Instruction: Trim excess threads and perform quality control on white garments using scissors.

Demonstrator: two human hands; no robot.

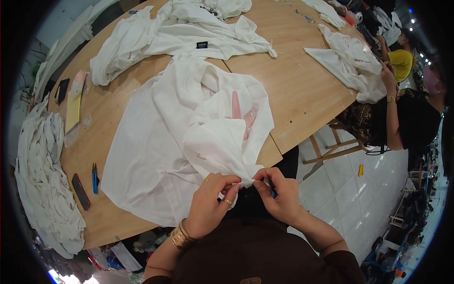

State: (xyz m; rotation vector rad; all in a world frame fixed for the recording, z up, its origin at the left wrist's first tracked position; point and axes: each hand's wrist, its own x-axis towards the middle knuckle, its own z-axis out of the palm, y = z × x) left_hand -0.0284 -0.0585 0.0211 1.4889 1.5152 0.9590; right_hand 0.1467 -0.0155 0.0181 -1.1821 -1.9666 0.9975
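A white garment (142, 146) with pink printed shapes (236, 105) is spread in loose folds over the table's near edge. My left hand (211, 203), with rings and gold bracelets on that arm, is closed in a pinch on the garment's edge. Right beside it, my right hand (280, 195) pinches the same edge between thumb and fingers. A bit of something blue (274, 193) shows under the right hand's curled fingers; most of it is hidden. The pinched cloth sits just in front of my body.
On the wooden table (293, 109), blue thread snips (94, 179) and a dark phone (81, 191) lie left of the garment. A pile of white clothes (45, 180) covers the left edge. More white shirts (189, 38) lie beyond. A co-worker (416, 113) handles white cloth (352, 61) at the right.
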